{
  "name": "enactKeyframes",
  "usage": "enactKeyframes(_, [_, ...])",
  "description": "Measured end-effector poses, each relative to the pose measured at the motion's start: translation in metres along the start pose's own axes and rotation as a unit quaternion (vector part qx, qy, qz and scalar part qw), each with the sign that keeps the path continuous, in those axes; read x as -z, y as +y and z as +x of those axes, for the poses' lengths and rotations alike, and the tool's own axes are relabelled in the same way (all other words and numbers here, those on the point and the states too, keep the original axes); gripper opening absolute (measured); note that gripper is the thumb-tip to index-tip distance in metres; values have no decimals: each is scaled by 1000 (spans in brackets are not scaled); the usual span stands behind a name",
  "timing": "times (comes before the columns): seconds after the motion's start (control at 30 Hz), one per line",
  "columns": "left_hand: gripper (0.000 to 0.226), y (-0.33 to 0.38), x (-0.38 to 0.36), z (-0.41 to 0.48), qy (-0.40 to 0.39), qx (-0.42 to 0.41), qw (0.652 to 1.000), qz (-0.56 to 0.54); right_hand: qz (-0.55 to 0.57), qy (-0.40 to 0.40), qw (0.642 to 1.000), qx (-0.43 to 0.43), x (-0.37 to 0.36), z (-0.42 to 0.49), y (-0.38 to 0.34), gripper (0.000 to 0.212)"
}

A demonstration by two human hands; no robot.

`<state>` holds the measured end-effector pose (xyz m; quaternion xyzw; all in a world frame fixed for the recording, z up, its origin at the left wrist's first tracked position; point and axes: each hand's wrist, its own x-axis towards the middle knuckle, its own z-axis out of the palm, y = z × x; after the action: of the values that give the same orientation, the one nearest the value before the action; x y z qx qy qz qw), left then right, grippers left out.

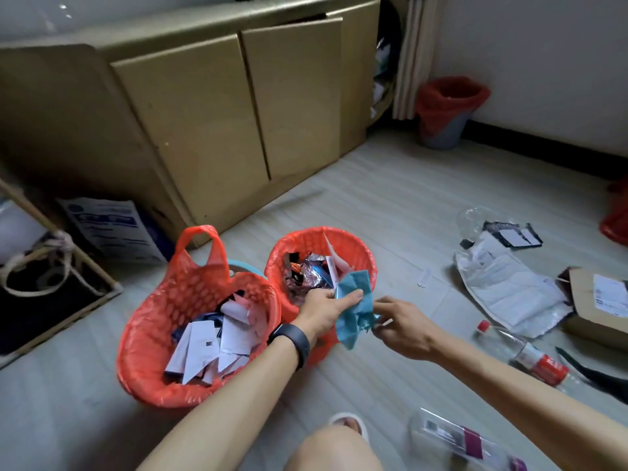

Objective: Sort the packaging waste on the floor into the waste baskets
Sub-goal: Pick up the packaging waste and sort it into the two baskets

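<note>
Left grip (323, 309) and right grip (404, 328) both pinch a crumpled blue wrapper (353, 322) over the foil-filled basket (361, 247).

Both bare forearms are extended forward. The left hand (324, 311) is held palm-down, thumb and fingers closed on the upper part of a blue wrapper (351, 329). The right hand (404, 329), just beside it, is pinched on the wrapper's lower edge. A dark band (294, 341) is worn on the left wrist.
</note>
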<state>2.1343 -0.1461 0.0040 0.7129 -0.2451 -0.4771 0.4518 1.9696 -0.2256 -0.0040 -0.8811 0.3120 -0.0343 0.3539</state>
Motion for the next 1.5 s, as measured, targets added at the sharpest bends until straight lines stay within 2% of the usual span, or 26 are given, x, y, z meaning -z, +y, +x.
enactKeyframes(0.1, [23, 3, 5, 3, 26, -7, 1000, -10, 66, -38, 997, -26, 3, 3, -10, 44])
enactKeyframes(0.17, [10, 8, 7, 6, 49, -13, 999, -11, 86, -39, 994, -49, 5, 8, -11, 46])
enactKeyframes(0.27, [8, 16, 21, 21, 133, -45, 987, 81, 73, -17, 996, -54, 7, 23, -5, 47])
enactKeyframes(0.33, [9, 20, 38, 34, 205, -70, 958, 188, 35, -2, 998, -53, 5, 33, 1, 42])
enactKeyframes(0.43, [28, 23, 53, 56, 261, -107, 905, 320, -80, 1, 996, -50, -6, 48, 16, 52])
enactKeyframes(0.5, [33, 19, 48, 74, 226, -132, 876, 404, -167, -9, 985, -51, -14, 58, 27, 58])
enactKeyframes(0.57, [38, 7, 38, 92, 151, -139, 833, 514, -243, -32, 968, -48, -22, 66, 37, 65])
enactKeyframes(0.7, [35, -24, 14, 124, 32, -120, 731, 671, -281, -30, 959, -23, -33, 78, 55, 74])
enactKeyframes(0.83, [37, -46, 12, 146, -9, -59, 705, 707, -255, 36, 966, 21, -40, 80, 64, 65])
enactKeyframes(1.0, [36, -53, 19, 167, -21, -49, 668, 742, -209, 103, 971, 60, -53, 85, 82, 57])
enactKeyframes(1.1, [34, -54, 22, 172, -13, -53, 660, 750, -225, 125, 963, 73, -57, 88, 82, 55])
enactKeyframes(1.23, [32, -48, 25, 167, -34, -52, 659, 750, -195, 87, 975, 59, -57, 91, 87, 46])
enactKeyframes(1.37, [35, -35, 29, 152, -84, -64, 695, 711, -191, 34, 981, 30, -45, 86, 80, 52])
enactKeyframes(1.5, [45, -7, 30, 129, -74, -91, 709, 695, -212, 2, 977, -1, -29, 81, 62, 57])
